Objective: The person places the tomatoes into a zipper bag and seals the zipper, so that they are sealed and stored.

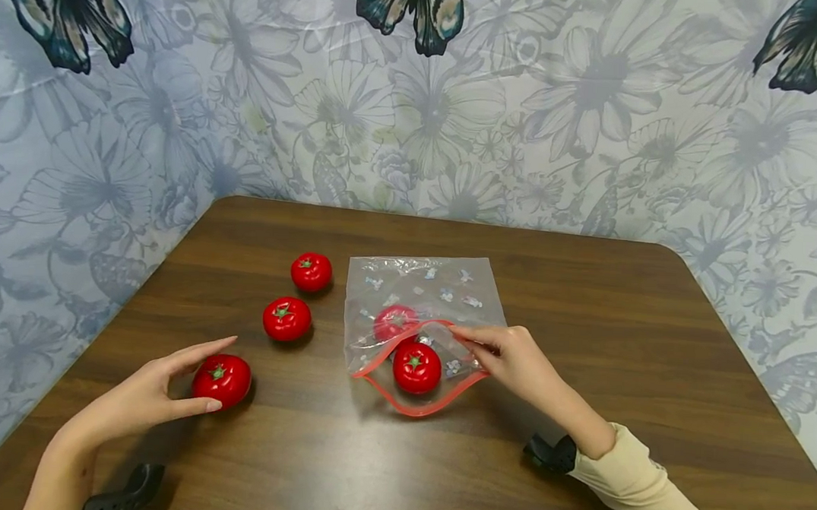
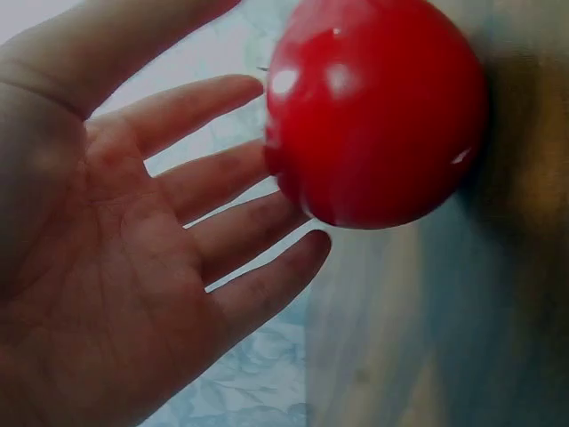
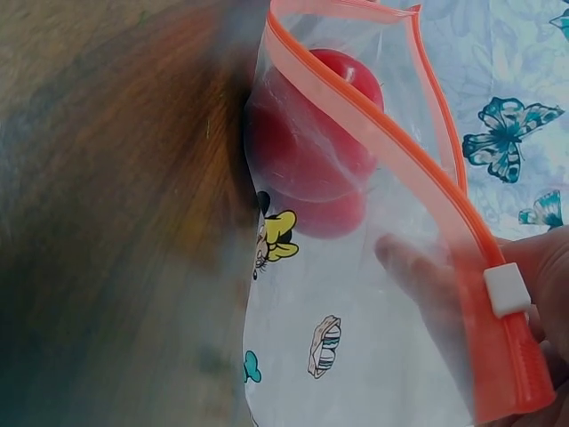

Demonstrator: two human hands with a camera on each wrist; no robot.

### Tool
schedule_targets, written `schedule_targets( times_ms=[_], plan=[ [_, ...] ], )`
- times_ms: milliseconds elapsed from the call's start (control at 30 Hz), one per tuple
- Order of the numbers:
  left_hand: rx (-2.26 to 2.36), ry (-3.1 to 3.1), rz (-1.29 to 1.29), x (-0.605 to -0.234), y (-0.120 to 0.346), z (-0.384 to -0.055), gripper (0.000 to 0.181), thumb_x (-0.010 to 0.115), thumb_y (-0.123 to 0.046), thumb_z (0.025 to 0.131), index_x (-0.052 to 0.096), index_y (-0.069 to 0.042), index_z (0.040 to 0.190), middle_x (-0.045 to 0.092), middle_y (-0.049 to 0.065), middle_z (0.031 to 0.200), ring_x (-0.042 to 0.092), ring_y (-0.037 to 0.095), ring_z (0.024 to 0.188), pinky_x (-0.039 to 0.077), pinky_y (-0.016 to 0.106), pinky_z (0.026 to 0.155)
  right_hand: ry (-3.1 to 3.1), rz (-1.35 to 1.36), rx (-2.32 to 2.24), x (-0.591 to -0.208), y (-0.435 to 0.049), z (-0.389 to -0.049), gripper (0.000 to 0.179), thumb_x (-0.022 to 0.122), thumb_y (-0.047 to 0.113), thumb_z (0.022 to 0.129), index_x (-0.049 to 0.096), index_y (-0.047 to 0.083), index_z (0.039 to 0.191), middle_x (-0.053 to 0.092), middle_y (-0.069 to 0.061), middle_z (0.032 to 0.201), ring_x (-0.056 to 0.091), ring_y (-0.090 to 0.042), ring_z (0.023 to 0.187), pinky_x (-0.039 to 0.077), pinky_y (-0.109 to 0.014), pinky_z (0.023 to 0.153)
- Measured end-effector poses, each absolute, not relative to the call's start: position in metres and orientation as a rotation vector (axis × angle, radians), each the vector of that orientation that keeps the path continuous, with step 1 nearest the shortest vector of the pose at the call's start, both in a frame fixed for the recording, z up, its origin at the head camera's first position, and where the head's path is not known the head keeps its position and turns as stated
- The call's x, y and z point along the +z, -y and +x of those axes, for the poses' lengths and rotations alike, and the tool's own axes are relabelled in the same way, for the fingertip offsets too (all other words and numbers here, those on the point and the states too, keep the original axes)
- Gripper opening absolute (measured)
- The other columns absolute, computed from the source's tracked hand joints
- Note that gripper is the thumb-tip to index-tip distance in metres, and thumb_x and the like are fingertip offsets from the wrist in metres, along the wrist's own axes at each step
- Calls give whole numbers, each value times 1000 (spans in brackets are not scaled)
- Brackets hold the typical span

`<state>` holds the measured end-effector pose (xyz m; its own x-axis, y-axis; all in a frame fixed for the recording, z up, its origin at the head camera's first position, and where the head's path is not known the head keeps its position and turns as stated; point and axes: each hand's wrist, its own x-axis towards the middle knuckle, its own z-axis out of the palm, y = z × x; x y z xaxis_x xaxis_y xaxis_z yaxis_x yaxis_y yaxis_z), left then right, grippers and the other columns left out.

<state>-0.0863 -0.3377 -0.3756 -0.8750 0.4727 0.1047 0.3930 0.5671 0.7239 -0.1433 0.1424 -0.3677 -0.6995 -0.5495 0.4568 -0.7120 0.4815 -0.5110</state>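
Note:
My left hand (image 1: 135, 399) is spread around a red tomato (image 1: 221, 381) on the near left of the table; thumb and fingers lie on either side of it. In the left wrist view the fingers look fairly straight beside the tomato (image 2: 378, 116); whether they touch it I cannot tell. My right hand (image 1: 523, 366) pinches the red-edged rim of a clear zip bag (image 1: 421, 274) and the mouth gapes towards me. One tomato (image 1: 417, 368) sits just inside the mouth, with another tomato (image 1: 393, 323) behind it, seen through the plastic. A white slider (image 3: 507, 290) shows near the right fingers.
Two more tomatoes stand left of the bag: a farther tomato (image 1: 311, 271) and a nearer tomato (image 1: 287, 318). The brown wooden table (image 1: 605, 294) ends at a wall covering (image 1: 455, 135) patterned with flowers and butterflies.

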Motion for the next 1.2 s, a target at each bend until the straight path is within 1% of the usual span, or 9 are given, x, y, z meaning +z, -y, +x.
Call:
schedule_targets(
  times_ms=[133, 233, 367, 567, 700, 867, 1000, 1133, 1200],
  plan=[
    [1243, -2659, 796, -382, 340, -87, 72, 77, -15, 78, 42, -6, 140, 46, 17, 135, 38, -4, 121, 32, 9, 91, 2507, 1068, 1038, -367, -141, -143, 34, 70, -9, 77, 70, 3, 109, 66, 0, 75, 36, 3, 48, 33, -18, 40],
    [1259, -2660, 836, -384, 341, -87, 71, 77, -11, 77, 42, -3, 139, 46, 19, 134, 37, -5, 122, 32, 9, 91, 2513, 1054, 1051, -367, -141, -142, 34, 70, -9, 78, 70, 4, 110, 62, 4, 69, 36, 3, 47, 33, -17, 39],
    [1282, -2651, 864, -387, 343, -86, 71, 77, -8, 76, 43, 0, 138, 47, 20, 133, 39, -3, 121, 34, 9, 91, 2516, 1039, 1091, -368, -141, -142, 34, 70, -9, 78, 70, 5, 109, 57, 8, 62, 37, 2, 46, 34, -17, 39],
    [1324, -2617, 895, -391, 345, -85, 71, 76, -4, 76, 41, 3, 138, 46, 17, 135, 42, -1, 119, 37, 11, 89, 2542, 1015, 1167, -368, -142, -142, 35, 69, -10, 78, 70, 4, 110, 56, 7, 59, 39, 0, 45, 35, -20, 37],
    [1323, -2625, 883, -391, 344, -85, 71, 76, -4, 76, 42, 2, 138, 47, 16, 134, 45, -1, 117, 40, 13, 87, 2566, 1001, 1198, -368, -142, -142, 35, 69, -9, 79, 70, 5, 111, 58, 7, 61, 40, -1, 45, 35, -21, 38],
    [1307, -2646, 825, -391, 341, -85, 71, 77, -8, 76, 43, 0, 138, 47, 23, 131, 47, -1, 114, 41, 13, 86, 2582, 995, 1202, -367, -143, -142, 36, 69, -9, 79, 69, 5, 112, 62, 5, 65, 39, -1, 45, 35, -21, 38],
    [1301, -2649, 780, -391, 337, -87, 73, 78, -12, 76, 42, 0, 138, 47, 25, 131, 47, -2, 113, 42, 14, 85, 2575, 1007, 1211, -367, -143, -143, 36, 69, -9, 79, 69, 4, 112, 66, 1, 73, 39, 0, 44, 35, -22, 37],
    [1304, -2633, 787, -391, 334, -89, 74, 78, -13, 76, 42, 1, 138, 48, 21, 132, 47, -1, 113, 43, 15, 85, 2583, 1009, 1221, -368, -143, -143, 36, 69, -10, 79, 69, 3, 112, 66, 1, 72, 38, 0, 44, 34, -22, 37],
    [1325, -2600, 798, -391, 334, -89, 75, 78, -12, 76, 41, 1, 139, 47, 14, 134, 47, -1, 114, 43, 15, 85, 2595, 1000, 1231, -367, -143, -143, 36, 69, -10, 79, 69, 3, 112, 67, 0, 75, 37, 0, 44, 33, -22, 37]
  ],
)
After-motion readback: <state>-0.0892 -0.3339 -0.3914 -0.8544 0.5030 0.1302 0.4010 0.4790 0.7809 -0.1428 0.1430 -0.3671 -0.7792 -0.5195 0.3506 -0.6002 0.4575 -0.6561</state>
